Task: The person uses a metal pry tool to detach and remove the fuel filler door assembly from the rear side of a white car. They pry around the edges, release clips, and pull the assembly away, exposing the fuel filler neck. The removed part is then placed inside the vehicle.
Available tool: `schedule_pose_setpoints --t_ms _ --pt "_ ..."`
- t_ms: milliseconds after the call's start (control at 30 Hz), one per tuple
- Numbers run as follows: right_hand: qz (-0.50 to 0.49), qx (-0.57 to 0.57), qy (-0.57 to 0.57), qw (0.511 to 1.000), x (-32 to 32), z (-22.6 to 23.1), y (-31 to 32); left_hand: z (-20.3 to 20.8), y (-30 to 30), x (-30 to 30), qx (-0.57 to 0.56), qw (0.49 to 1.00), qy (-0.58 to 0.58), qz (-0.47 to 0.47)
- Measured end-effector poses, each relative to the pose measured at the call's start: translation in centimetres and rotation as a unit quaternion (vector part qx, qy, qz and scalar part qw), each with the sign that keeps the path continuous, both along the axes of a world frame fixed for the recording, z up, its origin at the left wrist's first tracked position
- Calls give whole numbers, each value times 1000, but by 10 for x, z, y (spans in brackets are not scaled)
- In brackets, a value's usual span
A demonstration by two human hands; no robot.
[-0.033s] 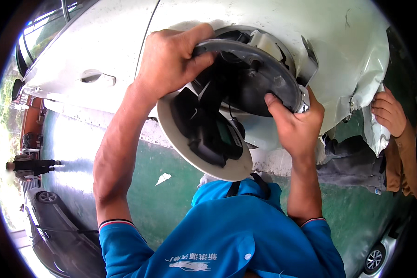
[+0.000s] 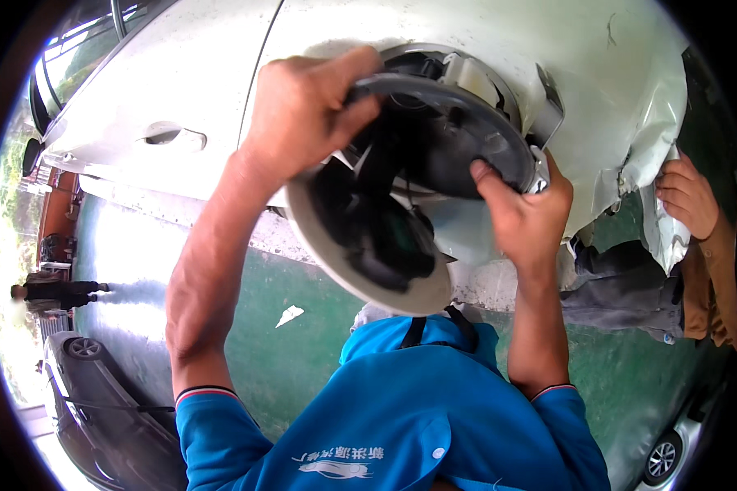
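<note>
A round black housing (image 2: 458,151) tilts out of a circular opening in the white car's side panel. My left hand (image 2: 311,110) is closed on its upper-left rim, fingers and thumb pinching the edge. On the right side of the rim my right hand (image 2: 528,209) holds the housing, the thumb pressed on its inner face. Below hangs a round cream flap (image 2: 368,266) with a black mechanism on its inner side, joined by a dark arm; it is smeared by motion. A pale bracket (image 2: 472,79) shows behind the housing's top.
The white car panel (image 2: 565,33) has crumpled, torn metal at its right end. There another person's hand (image 2: 686,196) grips the torn edge. A bent metal tab (image 2: 550,102) sticks out beside the opening. A door handle (image 2: 176,137) is at left. The floor (image 2: 258,352) is green.
The cream flap has swung slightly right and up. My left hand has shifted a little at the rim, and the housing has tilted slightly. My right hand has barely moved.
</note>
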State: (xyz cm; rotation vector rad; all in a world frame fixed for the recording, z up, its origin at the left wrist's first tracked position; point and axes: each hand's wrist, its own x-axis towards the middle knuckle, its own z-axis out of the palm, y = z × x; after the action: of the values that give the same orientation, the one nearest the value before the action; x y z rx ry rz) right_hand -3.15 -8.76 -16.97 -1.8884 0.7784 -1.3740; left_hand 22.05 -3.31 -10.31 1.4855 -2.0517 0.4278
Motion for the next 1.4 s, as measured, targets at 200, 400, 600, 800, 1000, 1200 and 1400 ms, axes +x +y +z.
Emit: schedule_pose_setpoints --t_ms 200,400,600,800,1000,1200,1400 --pt "-8 -54 -11 998 -6 -22 -4 -3 12 -5 -3 1000 -16 -13" --pt "-3 -21 -14 1000 -1 -14 -4 -2 4 3 -14 999 -13 -29" --pt "-2 -50 -24 998 -1 -26 -12 -4 7 -7 -14 999 -29 5" --pt "17 -30 -26 999 -1 -23 -12 1 11 -4 -8 999 -32 -4" --pt "-27 -70 22 997 8 6 15 4 1 15 59 995 74 -25" --pt "-21 -34 55 998 7 11 18 5 5 10 23 994 105 -29" --pt "-18 -135 -12 991 -21 -31 12 6 25 -27 -20 997 -72 -30"
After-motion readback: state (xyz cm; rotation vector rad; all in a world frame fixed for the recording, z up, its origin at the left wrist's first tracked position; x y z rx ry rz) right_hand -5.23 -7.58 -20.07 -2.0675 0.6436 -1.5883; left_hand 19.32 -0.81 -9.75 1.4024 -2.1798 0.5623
